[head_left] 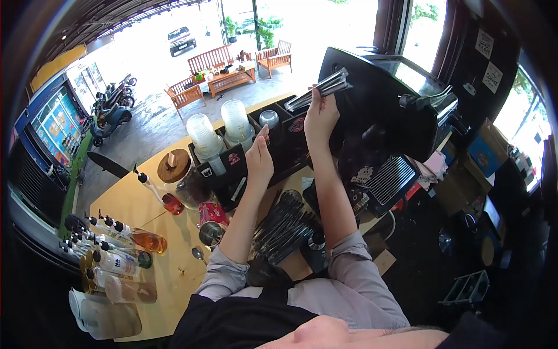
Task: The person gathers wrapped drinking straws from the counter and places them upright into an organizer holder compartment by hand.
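My right hand (321, 119) is closed around a bundle of dark straws in clear wrappers (332, 85), raised over the right end of the black cup organizer (232, 189). My left hand (260, 158) is up beside the organizer, its fingers stretched out with nothing visible in them. Close to it are stacked clear plastic cups (235, 119) and a smaller stack of clear lids or cups (268, 118). Below and between my forearms lies a large pile of dark wrapped straws (285, 227) on the counter.
A black coffee machine (383, 99) stands to the right. Left on the wooden counter (168, 279) are a wooden-lidded jar (174, 166), a red-syrup pump bottle (171, 203), several more bottles (116, 262), a metal cup (211, 234), a spoon (198, 254) and a plastic pitcher (107, 317).
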Demonstrator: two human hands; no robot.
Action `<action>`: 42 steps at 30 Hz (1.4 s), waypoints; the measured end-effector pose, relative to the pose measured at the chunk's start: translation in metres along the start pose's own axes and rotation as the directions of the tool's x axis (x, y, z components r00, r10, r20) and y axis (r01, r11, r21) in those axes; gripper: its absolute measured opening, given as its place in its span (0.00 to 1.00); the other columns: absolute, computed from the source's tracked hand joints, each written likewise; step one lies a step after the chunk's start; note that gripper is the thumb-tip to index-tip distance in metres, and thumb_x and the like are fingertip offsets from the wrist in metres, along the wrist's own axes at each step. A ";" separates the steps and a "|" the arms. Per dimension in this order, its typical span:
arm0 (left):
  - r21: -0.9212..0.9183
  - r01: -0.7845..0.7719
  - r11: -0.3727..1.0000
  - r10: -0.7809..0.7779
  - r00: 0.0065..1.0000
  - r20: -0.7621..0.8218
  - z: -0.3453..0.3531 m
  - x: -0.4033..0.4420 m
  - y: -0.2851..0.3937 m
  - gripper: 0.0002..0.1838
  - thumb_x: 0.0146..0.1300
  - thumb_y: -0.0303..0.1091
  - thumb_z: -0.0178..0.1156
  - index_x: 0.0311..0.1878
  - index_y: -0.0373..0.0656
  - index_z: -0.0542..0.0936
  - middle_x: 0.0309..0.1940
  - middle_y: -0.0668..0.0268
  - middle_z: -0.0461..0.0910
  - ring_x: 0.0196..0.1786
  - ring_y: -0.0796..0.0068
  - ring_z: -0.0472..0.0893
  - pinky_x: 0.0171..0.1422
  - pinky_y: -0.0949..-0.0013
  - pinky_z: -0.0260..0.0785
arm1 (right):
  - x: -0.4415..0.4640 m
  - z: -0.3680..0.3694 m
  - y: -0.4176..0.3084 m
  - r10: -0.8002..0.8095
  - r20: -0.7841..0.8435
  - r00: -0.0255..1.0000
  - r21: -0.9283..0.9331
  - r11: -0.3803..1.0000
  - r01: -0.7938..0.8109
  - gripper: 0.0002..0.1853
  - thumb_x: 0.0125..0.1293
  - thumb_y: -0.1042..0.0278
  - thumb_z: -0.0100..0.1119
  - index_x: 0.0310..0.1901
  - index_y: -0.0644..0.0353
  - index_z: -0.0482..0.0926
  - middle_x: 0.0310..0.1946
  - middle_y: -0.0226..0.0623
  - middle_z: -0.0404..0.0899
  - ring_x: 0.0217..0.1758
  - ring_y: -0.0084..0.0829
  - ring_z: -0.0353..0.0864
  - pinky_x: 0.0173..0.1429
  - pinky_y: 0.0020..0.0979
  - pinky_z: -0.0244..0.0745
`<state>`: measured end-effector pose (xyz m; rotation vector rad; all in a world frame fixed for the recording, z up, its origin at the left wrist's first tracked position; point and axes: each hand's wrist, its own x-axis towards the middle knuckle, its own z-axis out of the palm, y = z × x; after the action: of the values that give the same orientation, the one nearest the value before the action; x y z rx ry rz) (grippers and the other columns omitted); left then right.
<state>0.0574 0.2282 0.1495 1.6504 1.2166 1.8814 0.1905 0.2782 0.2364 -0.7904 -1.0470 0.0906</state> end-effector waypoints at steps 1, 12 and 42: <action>-0.005 -0.001 1.000 0.001 1.000 -0.001 0.001 -0.001 -0.001 0.23 0.75 0.40 0.37 0.59 0.32 0.73 0.50 0.50 0.79 0.53 0.65 0.79 0.60 0.68 0.68 | -0.001 0.003 0.006 -0.004 -0.018 1.000 -0.037 0.999 0.003 0.10 0.66 0.67 0.57 0.35 0.67 0.77 0.25 0.43 0.73 0.26 0.40 0.74 0.32 0.35 0.69; -0.025 0.052 0.998 -0.048 0.988 0.149 -0.008 -0.040 -0.015 0.28 0.75 0.46 0.33 0.62 0.31 0.69 0.55 0.48 0.76 0.61 0.63 0.74 0.68 0.65 0.59 | -0.024 0.026 0.082 0.106 0.290 0.951 -0.705 0.696 0.138 0.16 0.65 0.55 0.57 0.32 0.62 0.80 0.26 0.41 0.78 0.40 0.41 0.77 0.44 0.43 0.69; 0.229 0.143 0.963 -0.194 0.956 0.219 -0.072 -0.141 -0.003 0.24 0.74 0.41 0.36 0.58 0.34 0.74 0.55 0.48 0.76 0.59 0.52 0.75 0.64 0.63 0.63 | -0.182 -0.115 -0.021 0.205 0.941 0.271 -0.235 0.968 0.083 0.18 0.56 0.78 0.53 0.50 0.60 0.75 0.50 0.44 0.73 0.54 0.46 0.74 0.56 0.40 0.71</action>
<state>0.0252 0.0991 0.0630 1.7562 1.4414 1.4444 0.1815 0.1242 0.0854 -1.0096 -2.2766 0.6070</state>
